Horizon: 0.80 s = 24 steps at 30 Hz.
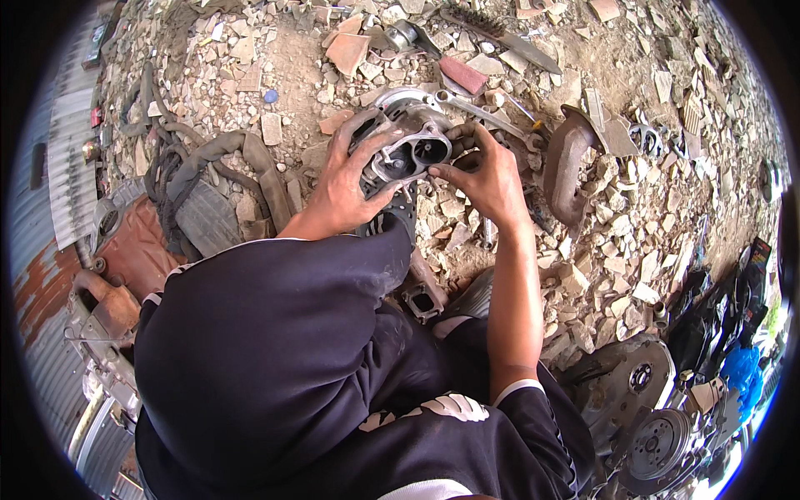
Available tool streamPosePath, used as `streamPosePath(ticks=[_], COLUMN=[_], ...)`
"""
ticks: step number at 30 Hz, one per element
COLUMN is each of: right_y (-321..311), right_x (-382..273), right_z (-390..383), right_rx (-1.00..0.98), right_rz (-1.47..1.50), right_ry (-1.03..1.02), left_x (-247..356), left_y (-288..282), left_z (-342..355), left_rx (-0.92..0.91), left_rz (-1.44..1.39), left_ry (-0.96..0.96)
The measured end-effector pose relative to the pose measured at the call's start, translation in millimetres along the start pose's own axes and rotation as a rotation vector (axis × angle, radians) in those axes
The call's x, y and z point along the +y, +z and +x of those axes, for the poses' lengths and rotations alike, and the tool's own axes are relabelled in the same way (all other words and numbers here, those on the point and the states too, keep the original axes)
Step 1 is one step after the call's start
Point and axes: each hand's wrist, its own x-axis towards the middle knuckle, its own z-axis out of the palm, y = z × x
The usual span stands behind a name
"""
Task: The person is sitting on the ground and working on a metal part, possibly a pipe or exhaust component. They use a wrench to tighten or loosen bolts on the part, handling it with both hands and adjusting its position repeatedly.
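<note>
A turbocharger [423,133] is held up in front of me, its dark housing showing openings and a small wheel inside one of them. Wrapped round its left side, my left hand [342,190] is closed on it, with the thumb along the near edge. My right hand [493,177] has its thumb and fingers curled against the right rim of the housing; its fingertips are partly hidden. A paler, silver-coloured round part [408,98] shows on the far side. Just beyond the right fingers lies a long wrench [479,111] on the rubble.
Broken tile and stone cover the ground. A rusty curved pipe [571,167] lies to the right, a wire brush [475,21] and red block [463,75] farther off. Hoses [250,154] are at left. Engine parts [654,442] stand near right, by a blue bag [742,375].
</note>
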Motion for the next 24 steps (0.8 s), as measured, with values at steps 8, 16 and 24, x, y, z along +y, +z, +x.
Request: streamPosePath(ticks=[8,16,24], right_y=[-40.4,-87.2,-50.4], right_x=[14.6,75.3,98.0], right_z=[0.0,-21.6,-2.3], right_rx=[0.709,0.495,0.698], right_rz=[-0.334,-0.755,-0.856], right_ry=[-0.118,0.541,0.589], left_x=[-10.7,-4.7,-15.9], left_y=[-1.4,-3.6,2.2], left_z=[-1.6,5.9,10.7], left_rx=[0.025,0.063,0.107], left_rz=[-0.066,-0.085,-0.209], left_ry=[0.097,0.137,0.203])
